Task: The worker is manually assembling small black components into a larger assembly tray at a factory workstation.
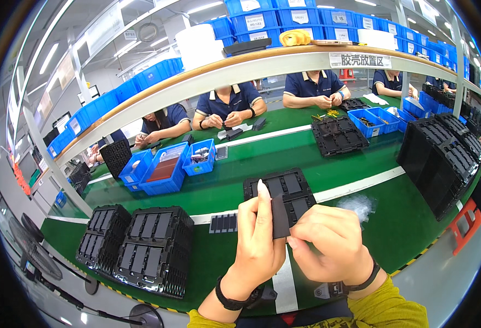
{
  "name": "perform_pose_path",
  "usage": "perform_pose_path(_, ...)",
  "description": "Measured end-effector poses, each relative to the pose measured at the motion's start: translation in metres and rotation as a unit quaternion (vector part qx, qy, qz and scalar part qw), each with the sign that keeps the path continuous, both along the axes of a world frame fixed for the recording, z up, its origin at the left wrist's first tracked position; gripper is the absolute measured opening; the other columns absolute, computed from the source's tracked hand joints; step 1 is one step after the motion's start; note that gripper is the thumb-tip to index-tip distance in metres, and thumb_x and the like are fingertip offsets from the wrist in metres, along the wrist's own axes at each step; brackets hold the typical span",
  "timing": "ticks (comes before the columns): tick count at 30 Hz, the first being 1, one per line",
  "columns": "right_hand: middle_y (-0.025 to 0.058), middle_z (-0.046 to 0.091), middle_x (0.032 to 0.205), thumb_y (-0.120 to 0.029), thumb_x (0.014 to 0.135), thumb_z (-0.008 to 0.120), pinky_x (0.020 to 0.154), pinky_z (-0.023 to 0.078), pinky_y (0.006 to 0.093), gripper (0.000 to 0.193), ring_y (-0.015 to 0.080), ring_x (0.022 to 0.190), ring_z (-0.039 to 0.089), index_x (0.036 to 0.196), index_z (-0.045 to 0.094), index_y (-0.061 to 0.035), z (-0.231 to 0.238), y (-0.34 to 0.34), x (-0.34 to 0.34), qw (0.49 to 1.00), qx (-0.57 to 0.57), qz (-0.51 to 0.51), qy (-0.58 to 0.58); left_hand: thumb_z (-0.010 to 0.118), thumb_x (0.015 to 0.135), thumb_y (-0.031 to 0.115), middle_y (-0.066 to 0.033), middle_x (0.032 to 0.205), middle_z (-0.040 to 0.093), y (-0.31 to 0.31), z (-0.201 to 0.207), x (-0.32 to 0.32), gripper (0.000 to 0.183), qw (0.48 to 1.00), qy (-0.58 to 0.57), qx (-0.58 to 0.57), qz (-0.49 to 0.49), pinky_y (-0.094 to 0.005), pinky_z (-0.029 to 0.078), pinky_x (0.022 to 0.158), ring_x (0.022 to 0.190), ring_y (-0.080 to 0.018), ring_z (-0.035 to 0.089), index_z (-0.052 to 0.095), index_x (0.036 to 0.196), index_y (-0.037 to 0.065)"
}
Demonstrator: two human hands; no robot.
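Observation:
A flat, dark brown rectangular piece (pixel 280 218) stands upright in front of me, above the bench. My left hand (pixel 257 232) grips it along its left side, thumb stretched up, fingers closed. The fingers of my right hand (pixel 328 235) are pinched together at its lower right corner. Whether a thinner layer lies between those fingertips is too small to make out. Just beyond my hands, a black moulded tray (pixel 292 183) holds dark rectangular pieces in its pockets; my hands partly hide it. Left of it lies a small row of dark pieces (pixel 223 223).
Stacked black trays (pixel 153 249) stand at the left and more trays (pixel 437 164) at the right. A clear plastic bag (pixel 358 206) lies right of my hands. Blue bins (pixel 166 169) sit across the green bench (pixel 218 268). A shelf (pixel 284 57) spans overhead; several co-workers sit opposite.

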State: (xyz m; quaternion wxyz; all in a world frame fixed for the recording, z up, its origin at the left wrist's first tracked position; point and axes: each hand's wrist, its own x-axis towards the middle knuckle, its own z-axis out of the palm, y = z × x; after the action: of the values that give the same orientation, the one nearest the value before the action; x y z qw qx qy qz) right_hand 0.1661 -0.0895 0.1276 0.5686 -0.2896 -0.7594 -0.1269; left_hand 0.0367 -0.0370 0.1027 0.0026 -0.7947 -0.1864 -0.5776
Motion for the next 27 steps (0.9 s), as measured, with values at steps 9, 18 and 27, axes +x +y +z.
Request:
perform_pose_path(9, 0.0086, 0.056, 0.066, 0.002, 0.065, 0.063, 0.047, 0.045, 0.0298, 0.012, 0.0234, 0.054, 0.055, 0.074, 0.057, 0.0002, 0.0, 0.001, 0.001, 0.999, -0.005, 0.037, -0.002, 0.044, 0.069, -0.014, -0.0165, 0.094, 0.048, -0.002, -0.003, 0.001, 0.064, 1.0, -0.006, 0.016, 0.005, -0.0319, 0.045, 0.072, 0.081, -0.0245, 0.05, 0.034, 0.132, -0.01)
perform_pose_path(18, 0.0091, 0.058, 0.067, 0.001, 0.066, 0.067, 0.048, 0.046, 0.0284, 0.014, 0.0225, 0.056, 0.057, 0.075, 0.057, -0.0001, 0.0, 0.004, 0.001, 0.999, -0.003, 0.04, 0.002, 0.045, 0.071, -0.013, -0.0155, 0.093, 0.049, 0.0, -0.003, 0.001, 0.062, 1.0, -0.014, 0.021, -0.005, -0.0314, 0.045, 0.072, 0.081, -0.0233, 0.05, 0.035, 0.132, -0.008)
perform_pose_path(27, 0.008, 0.057, 0.065, 0.003, 0.065, 0.066, 0.046, 0.044, 0.0291, 0.015, 0.0227, 0.053, 0.054, 0.072, 0.054, -0.0017, -0.002, 0.012, 0.0, 0.998, 0.049, -0.023, 0.013, 0.047, 0.078, -0.009, -0.0167, 0.106, 0.048, -0.005, 0.0, -0.005, 0.055, 0.979, 0.0, -0.111, -0.173, -0.0329, 0.042, 0.084, 0.095, -0.0243, 0.05, 0.035, 0.132, -0.007)
